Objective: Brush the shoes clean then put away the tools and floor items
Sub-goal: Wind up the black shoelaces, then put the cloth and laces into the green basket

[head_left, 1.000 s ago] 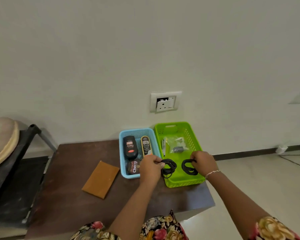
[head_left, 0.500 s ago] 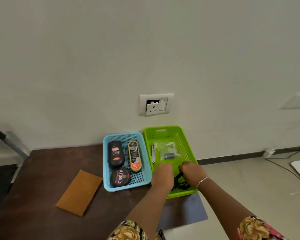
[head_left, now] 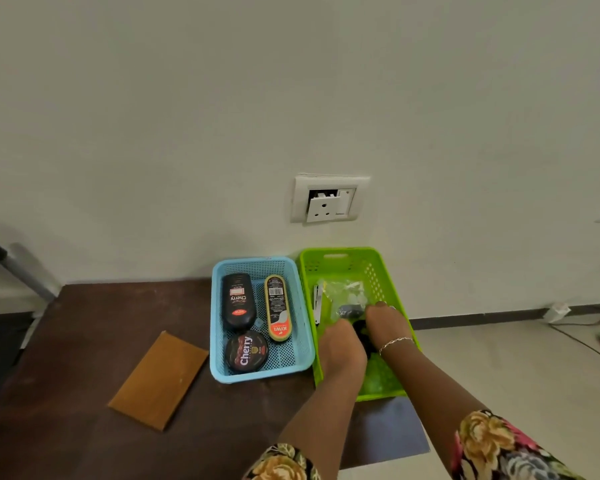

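Head view: a dark bundle (head_left: 362, 332) sits low in the green basket (head_left: 340, 252), mostly hidden between 2 hands. The left hand (head_left: 340, 344) and right hand (head_left: 387, 323) are side by side, backs up, and whether their fingers pinch the bundle cannot be told. A clear bag (head_left: 343, 292) lies just behind. On the bench (head_left: 84, 341), a blue basket (head_left: 219, 341) touching the green one holds a black bottle (head_left: 238, 301), a Kiwi applicator (head_left: 278, 308) and a Cherry tin (head_left: 246, 351). A brown pad (head_left: 158, 379) lies left of it.

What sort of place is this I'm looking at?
Likely a room in a home, set up for shoe care: a wall socket in a plain wall, a brown table, and a blue basket holding shoe polish.
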`<state>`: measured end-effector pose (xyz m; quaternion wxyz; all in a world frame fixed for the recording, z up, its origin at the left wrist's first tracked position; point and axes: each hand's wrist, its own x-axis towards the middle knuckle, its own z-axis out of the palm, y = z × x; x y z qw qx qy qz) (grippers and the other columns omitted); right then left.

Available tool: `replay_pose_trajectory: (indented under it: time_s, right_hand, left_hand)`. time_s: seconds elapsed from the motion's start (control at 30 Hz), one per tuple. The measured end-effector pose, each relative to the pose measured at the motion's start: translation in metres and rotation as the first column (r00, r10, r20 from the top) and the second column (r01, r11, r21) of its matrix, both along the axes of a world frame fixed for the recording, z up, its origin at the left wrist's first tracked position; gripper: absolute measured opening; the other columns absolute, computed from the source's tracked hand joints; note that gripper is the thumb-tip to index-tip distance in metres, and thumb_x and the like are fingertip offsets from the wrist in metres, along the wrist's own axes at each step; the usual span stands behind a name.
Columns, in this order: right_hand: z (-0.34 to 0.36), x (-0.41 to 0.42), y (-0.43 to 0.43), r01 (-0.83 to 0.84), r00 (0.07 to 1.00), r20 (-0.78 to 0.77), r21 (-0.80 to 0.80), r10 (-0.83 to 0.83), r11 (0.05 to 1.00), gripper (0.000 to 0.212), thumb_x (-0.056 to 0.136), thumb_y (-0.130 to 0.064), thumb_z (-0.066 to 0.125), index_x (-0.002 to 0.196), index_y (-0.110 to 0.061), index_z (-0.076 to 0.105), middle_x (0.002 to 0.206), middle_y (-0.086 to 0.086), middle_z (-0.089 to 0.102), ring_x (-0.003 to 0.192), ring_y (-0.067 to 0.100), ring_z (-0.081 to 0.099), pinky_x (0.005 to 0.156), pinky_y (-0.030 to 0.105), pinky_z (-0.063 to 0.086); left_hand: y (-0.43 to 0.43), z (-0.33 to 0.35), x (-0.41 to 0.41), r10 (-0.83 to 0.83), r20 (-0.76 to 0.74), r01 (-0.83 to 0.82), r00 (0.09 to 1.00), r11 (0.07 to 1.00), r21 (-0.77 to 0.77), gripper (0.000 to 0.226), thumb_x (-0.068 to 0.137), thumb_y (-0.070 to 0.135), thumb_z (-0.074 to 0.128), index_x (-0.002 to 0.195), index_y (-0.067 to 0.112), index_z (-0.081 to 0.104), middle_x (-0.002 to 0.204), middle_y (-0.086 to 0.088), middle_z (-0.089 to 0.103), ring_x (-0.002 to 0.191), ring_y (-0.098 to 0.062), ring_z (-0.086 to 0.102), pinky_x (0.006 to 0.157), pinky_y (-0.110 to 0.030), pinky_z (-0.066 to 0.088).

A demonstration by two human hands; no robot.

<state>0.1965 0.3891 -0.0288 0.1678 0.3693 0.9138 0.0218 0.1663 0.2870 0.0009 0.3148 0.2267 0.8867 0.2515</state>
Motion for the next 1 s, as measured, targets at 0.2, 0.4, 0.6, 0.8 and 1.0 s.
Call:
replay_pose_trajectory:
  time_s: [0.2,0.4,0.6,0.8,1.0]
  right_hand:
    - [0.017,0.005,0.009,-0.012,0.986,-0.163,0.019,0.015,1.0,0.026,0.088,-0.003,0.046,0.114,-0.005,0.053,0.116,0.014,0.052,0.105,0.032,0.056,0.081,0.035,0.044]
    - [0.028,0.026,0.015,-0.012,0.953,-0.301,0.019,0.017,1.0,0.027,0.091,-0.007,0.047,0.117,-0.007,0.056,0.113,0.014,0.055,0.102,0.034,0.057,0.078,0.033,0.043]
    - [0.027,0.034,-0.018,-0.083,0.857,-0.514,-0.059,0.041,0.995,0.02,0.084,-0.008,0.057,0.102,-0.007,0.065,0.099,0.014,0.062,0.089,0.036,0.06,0.071,0.036,0.045]
    - [0.021,0.02,-0.104,-0.221,0.625,-0.773,-0.037,0.112,0.975,0.008,0.075,-0.016,0.057,0.08,-0.017,0.064,0.075,0.003,0.061,0.061,0.024,0.06,0.061,0.027,0.035]
    - [0.012,-0.017,-0.21,-0.323,0.541,-0.81,-0.449,-0.227,0.833,0.013,0.079,-0.015,0.057,0.072,-0.027,0.058,0.071,-0.007,0.061,0.073,0.009,0.056,0.066,0.018,0.043]
  left_hand:
    - [0.017,-0.018,0.008,0.054,0.155,-0.053,0.986,0.999,-0.013,0.027,0.096,0.006,0.036,0.117,0.002,0.053,0.125,-0.016,0.055,0.115,-0.03,0.052,0.09,-0.036,0.042]
    - [0.017,-0.024,0.017,-0.026,0.099,0.031,0.995,0.998,-0.055,0.026,0.095,0.007,0.046,0.119,0.003,0.055,0.125,-0.015,0.057,0.114,-0.029,0.054,0.088,-0.034,0.045]
    - [-0.026,0.012,0.015,-0.031,-0.182,0.064,0.983,0.982,0.178,0.027,0.093,0.005,0.04,0.113,0.011,0.057,0.115,-0.01,0.061,0.108,-0.028,0.056,0.085,-0.036,0.042]
    - [-0.131,0.008,-0.026,0.495,-0.094,-0.387,0.864,0.771,0.506,0.013,0.081,0.006,0.064,0.092,0.012,0.066,0.087,-0.005,0.068,0.084,-0.024,0.062,0.075,-0.035,0.048]
    - [-0.227,-0.013,-0.064,0.738,-0.07,-0.65,0.671,0.631,0.423,0.011,0.081,0.003,0.065,0.089,0.01,0.067,0.087,-0.005,0.068,0.076,-0.019,0.058,0.068,-0.025,0.038]
